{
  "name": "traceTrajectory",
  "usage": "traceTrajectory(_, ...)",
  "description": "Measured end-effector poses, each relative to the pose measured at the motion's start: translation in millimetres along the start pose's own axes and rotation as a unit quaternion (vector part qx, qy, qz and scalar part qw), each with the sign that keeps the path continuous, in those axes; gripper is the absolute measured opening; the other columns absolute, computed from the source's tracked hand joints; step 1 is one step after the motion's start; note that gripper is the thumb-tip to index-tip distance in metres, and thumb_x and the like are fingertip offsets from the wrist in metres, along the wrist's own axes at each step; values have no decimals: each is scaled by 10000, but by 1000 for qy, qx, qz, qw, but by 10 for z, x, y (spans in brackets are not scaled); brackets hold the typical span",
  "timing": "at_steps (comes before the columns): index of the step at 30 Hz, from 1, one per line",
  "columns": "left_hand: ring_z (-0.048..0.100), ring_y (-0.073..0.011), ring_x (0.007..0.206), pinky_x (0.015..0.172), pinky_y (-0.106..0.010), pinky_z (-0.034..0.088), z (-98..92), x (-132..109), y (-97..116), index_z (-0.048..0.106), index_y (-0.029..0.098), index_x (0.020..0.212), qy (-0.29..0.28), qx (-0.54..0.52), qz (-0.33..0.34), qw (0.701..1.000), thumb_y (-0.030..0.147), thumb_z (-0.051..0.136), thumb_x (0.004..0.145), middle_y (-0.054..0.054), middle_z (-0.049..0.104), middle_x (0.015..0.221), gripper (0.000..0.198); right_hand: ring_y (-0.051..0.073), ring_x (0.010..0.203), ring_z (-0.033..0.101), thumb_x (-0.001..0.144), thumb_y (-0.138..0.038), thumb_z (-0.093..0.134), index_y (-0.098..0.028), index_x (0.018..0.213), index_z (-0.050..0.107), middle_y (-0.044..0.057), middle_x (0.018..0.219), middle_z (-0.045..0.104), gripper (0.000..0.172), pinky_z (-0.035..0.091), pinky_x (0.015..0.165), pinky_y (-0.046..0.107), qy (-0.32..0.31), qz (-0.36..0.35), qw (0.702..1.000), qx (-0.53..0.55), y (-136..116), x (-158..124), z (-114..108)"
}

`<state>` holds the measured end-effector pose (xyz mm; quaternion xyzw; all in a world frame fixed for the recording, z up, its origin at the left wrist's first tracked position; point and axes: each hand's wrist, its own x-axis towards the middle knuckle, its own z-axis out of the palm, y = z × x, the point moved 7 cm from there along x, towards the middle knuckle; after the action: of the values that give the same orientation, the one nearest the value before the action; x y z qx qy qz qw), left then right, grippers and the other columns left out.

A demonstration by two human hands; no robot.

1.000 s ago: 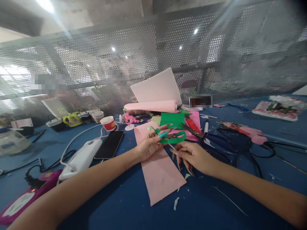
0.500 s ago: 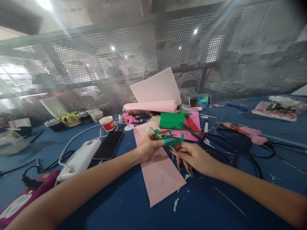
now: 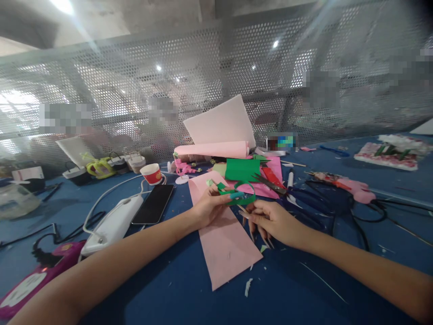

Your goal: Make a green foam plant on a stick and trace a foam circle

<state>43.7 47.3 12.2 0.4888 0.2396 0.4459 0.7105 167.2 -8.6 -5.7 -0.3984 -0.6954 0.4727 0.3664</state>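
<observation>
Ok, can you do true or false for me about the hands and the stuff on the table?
1. The left hand holds a green strip. True.
2. The right hand is holding the scissors. False: it holds what looks like a thin stick, and the scissors lie on the table beyond that hand.
3. The paper cup is red and white. True.
4. The phone lies on top of the long pink sheet. False: it lies to the left of that sheet, next to a white box.
5. The pink roll is farther back than the green sheet. True.
</observation>
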Motion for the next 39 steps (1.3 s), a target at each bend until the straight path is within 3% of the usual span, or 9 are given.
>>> traceTrajectory(7, 684, -227, 847, 894, -362, 453, 71, -9, 16, 734, 153, 758, -40, 33, -1, 999, 274, 815, 613, -73, 739, 797, 206, 60, 341, 490, 868, -504, 534, -177, 909, 527, -10, 623, 610, 329, 381, 327, 183, -5, -6, 1000, 5, -11, 4, 10)
traceTrajectory(15, 681, -255, 927, 982, -399, 424, 46, -6, -6, 740, 148, 797, -37, 33, -22, 999, 274, 775, 654, -92, 746, 854, 194, 49, 354, 477, 873, -498, 533, -171, 872, 526, -3, 619, 619, 328, 382, 350, 170, -1, 1, 1000, 15, -46, -3, 9)
traceTrajectory(19, 612, -299, 1108, 1037, -436, 383, 97, -14, 12, 723, 165, 964, -88, 28, -18, 996, 336, 785, 639, -120, 712, 1075, 372, 45, 346, 474, 874, -478, 545, -172, 844, 527, -6, 609, 623, 307, 379, 344, 167, -1, -2, 1000, 31, -50, -1, 4)
traceTrajectory(22, 570, -303, 1167, 1061, -420, 357, 165, -37, 66, 697, 190, 1008, -124, 25, 22, 992, 455, 816, 571, -103, 705, 1083, 524, 49, 327, 477, 843, -497, 576, -167, 835, 542, -11, 609, 617, 331, 372, 315, 173, -11, 8, 996, 92, -66, -2, 23)
traceTrajectory(25, 542, -311, 1197, 1062, -394, 355, 226, -63, 108, 675, 203, 1039, -136, 57, 64, 987, 529, 802, 560, -80, 707, 1037, 593, 50, 313, 472, 815, -503, 613, -161, 823, 563, -24, 598, 600, 346, 359, 291, 173, -23, 27, 985, 168, -90, -15, 65)
traceTrajectory(28, 477, -317, 1265, 1078, -401, 337, 261, -68, 107, 657, 199, 1097, -156, 100, 90, 978, 534, 781, 595, -90, 674, 1116, 616, 38, 316, 453, 830, -459, 626, -151, 828, 587, -23, 599, 598, 311, 337, 282, 161, -37, 34, 971, 233, -124, -35, 103)
traceTrajectory(33, 453, -326, 1282, 1096, -494, 289, 204, -29, 0, 614, 215, 1178, -179, 169, 68, 967, 501, 783, 616, -143, 561, 1321, 653, 30, 357, 441, 832, -394, 662, -139, 839, 613, -30, 563, 575, 260, 343, 321, 129, -57, 13, 947, 315, -202, -50, 92)
traceTrajectory(39, 417, -293, 1317, 1121, -446, 266, 271, -60, 71, 595, 249, 1222, -173, 172, 106, 964, 439, 735, 709, -109, 512, 1383, 564, 3, 280, 246, 893, -345, 599, -142, 842, 617, -94, 455, 431, 210, 254, 296, 125, -171, 28, 902, 396, -347, -119, 166)
